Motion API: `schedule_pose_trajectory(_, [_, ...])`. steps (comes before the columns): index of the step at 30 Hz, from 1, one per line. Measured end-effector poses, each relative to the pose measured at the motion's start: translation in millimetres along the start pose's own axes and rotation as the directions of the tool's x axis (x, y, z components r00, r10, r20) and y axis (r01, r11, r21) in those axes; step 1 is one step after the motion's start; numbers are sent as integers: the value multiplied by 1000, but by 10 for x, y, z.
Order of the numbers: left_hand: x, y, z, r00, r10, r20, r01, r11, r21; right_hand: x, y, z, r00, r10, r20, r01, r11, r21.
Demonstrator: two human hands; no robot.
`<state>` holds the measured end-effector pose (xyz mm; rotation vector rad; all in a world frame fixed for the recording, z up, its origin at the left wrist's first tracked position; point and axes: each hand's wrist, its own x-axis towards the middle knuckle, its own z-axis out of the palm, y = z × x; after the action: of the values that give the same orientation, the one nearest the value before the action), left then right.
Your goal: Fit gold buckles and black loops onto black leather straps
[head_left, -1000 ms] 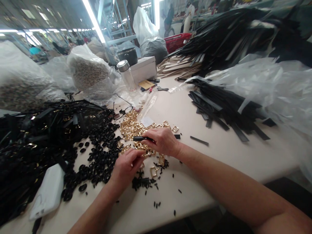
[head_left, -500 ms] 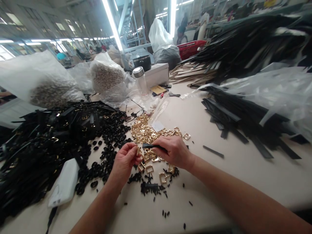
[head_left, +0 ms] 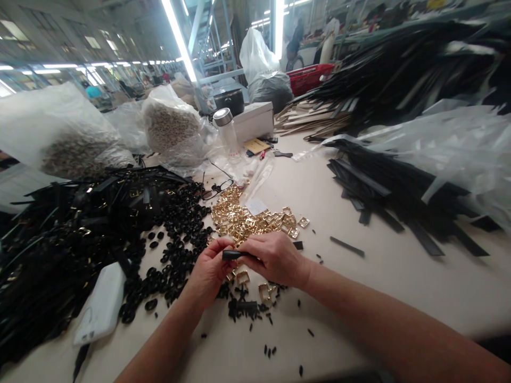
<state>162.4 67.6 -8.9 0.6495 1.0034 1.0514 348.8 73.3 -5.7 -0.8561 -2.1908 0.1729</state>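
My right hand (head_left: 275, 258) is closed on a black strap (head_left: 232, 255), whose folded end points left. A dark end of strap (head_left: 298, 245) shows past the far side of that hand. Touching it, my left hand (head_left: 211, 268) is closed in a pinch at the strap's end. A gold buckle showed at its fingertips a moment earlier; now the fingers and strap mostly hide it. Just beyond both hands lies a heap of gold buckles (head_left: 235, 215). Small black pieces (head_left: 243, 307) are scattered on the near side.
To the left are black rings (head_left: 175, 255), a pile of finished-looking black straps (head_left: 91, 223) and a white power bank (head_left: 101, 303). Loose black strips (head_left: 383, 191) lie right, partly under clear plastic. Eyeglasses (head_left: 217, 189), a glass bottle (head_left: 227, 133) and filled bags (head_left: 170, 122) stand behind.
My hands have come together; the strap's end in my right hand has moved left and down to my left fingertips. The view has shifted slightly.
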Motion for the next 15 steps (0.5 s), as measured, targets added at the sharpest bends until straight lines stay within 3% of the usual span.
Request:
schedule_pose_trajectory(7, [34,33,-66,997,-28,-66,18,989,-144,-20,33,12,1000,5,20,-5,1000,10])
schedule_pose_trajectory(15, [52,28,-120,997,-70,-15,67,985,-160,-2,21,-28,999,1,32,-2,1000,24])
